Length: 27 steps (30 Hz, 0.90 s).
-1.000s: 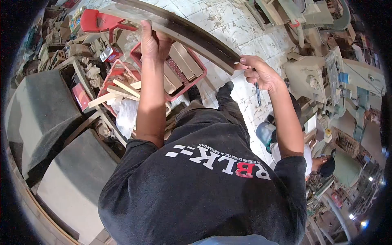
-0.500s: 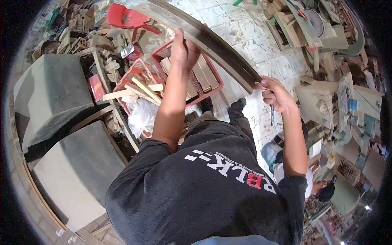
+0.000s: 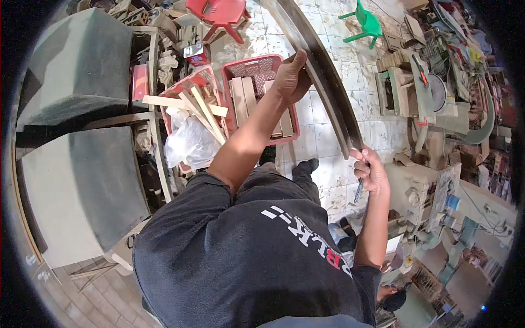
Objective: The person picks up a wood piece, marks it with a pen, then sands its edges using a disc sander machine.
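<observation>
The person holds a long curved piece [image 3: 328, 76] slantwise over the tiled floor [image 3: 320, 131], its far end running out of view at the top. The left hand [image 3: 291, 82] is closed around one edge partway along, the thumb on the near side and the other fingers mostly hidden behind. The right hand [image 3: 373, 176] has its fingertips together at the near end, with a pen [image 3: 359, 192] tucked in the same hand, pointing down. How hard either hand presses cannot be told

The main hazard looks to be leverage: with the left hand bearing most of the weight, as it seems, a loosened thumb could let the piece roll or tip. The right hand's light pinch would probably do little to stop it, and the pen takes up fingers that might otherwise wrap the end. If the pen slipped, its tip could leave a stray mark or it could drop. A fall could strike the red basket [image 3: 296, 128] of boards [image 3: 239, 104], or the shoe [image 3: 310, 165] below. Swinging the far end unseen might also catch the green chair [image 3: 369, 23] or the red one [image 3: 221, 12]
</observation>
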Available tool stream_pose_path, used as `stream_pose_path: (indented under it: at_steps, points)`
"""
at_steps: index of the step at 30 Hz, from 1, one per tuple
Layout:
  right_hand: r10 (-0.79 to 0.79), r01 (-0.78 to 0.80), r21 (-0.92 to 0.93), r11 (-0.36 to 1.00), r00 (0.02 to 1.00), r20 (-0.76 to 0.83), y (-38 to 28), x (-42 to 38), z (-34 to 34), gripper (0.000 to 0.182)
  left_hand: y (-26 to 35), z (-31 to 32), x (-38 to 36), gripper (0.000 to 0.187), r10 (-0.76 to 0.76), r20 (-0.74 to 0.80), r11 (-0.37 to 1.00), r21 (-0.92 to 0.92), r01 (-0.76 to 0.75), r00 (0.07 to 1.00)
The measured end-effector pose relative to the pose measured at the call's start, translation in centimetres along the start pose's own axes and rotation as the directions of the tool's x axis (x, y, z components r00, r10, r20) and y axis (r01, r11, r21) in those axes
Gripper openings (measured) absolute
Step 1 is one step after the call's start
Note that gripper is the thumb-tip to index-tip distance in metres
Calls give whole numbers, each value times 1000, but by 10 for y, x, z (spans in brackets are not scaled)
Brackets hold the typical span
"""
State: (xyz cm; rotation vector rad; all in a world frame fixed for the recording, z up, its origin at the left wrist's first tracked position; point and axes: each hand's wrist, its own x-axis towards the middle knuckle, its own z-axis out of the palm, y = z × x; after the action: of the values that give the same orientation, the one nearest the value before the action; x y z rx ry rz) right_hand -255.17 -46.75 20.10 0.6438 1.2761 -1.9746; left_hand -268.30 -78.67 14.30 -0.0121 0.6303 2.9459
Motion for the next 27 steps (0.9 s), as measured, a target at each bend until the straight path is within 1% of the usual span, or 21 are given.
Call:
stream_pose_path:
  at_steps: [2,3,4,6,7,8,10,11,13,14,16,17,18,19,20,21,22,24,26,27]
  points:
    - [-35,29,-61,998,993,-116,1,-5,9,59,-3,0,0,59,-19,34,1000,-7,20,999]
    - [-31,20,-90,996,993,-112,0,-7,12,61,-3,0,-1,59,-18,10,1000,1,18,1000]
    - [-39,28,-96,995,993,-113,2,-8,17,61,-5,-1,-2,59,-14,19,1000,-2,14,1000]
    - [-103,51,-281,958,979,-175,10,-7,25,61,-6,-3,-1,60,3,15,1000,5,-3,1000]
    - [-126,69,-313,947,978,-167,16,-5,22,59,-5,-3,-2,61,-10,13,1000,17,9,1000]
    - [-176,101,-325,940,962,-208,21,-6,30,55,-7,-5,-2,62,6,14,1000,11,-6,1000]
    - [-225,138,-392,910,957,-185,26,-7,37,53,-7,-7,-3,62,-11,43,1000,-1,11,999]
    - [-234,150,-392,908,956,-177,30,-7,39,53,-8,-6,-5,66,6,35,1000,22,-7,999]
    - [-309,180,-465,867,926,-218,38,-6,41,56,-6,-5,-7,68,6,34,1000,24,-7,999]
    - [-319,192,-463,865,923,-213,47,-3,37,56,-6,-6,-7,70,1,23,1000,19,-2,1000]
    - [-492,326,-601,730,860,-131,63,8,29,60,-5,-10,-4,72,-12,62,1000,15,11,998]
    - [-470,281,-618,734,868,-163,58,-1,42,62,-3,-9,-5,71,-16,88,1000,9,15,996]
    - [-479,289,-612,736,861,-169,58,-3,48,62,-2,-9,-6,70,-23,116,1000,4,22,993]
    - [-502,242,-706,665,845,-184,58,-4,53,62,-1,-9,-5,59,-24,138,997,-70,34,990]
    - [-534,188,-787,588,821,-202,59,-4,57,61,0,-10,-6,60,-16,148,1000,-14,18,989]
    - [-578,156,-831,533,785,-224,61,-6,61,60,-2,-15,-4,62,-13,133,1000,14,12,991]
    - [-680,342,-802,490,726,-105,73,1,51,63,-3,-17,-1,65,-14,126,999,42,9,992]
    - [-596,230,-786,573,775,-208,63,-12,70,65,5,0,-5,71,-1,105,993,120,-11,994]
    - [-664,324,-817,477,742,-94,67,-14,68,72,12,4,-3,72,-31,-21,979,203,34,999]
    - [-750,384,-854,351,661,-12,69,-14,68,81,14,-1,3,73,-73,-41,981,174,80,996]
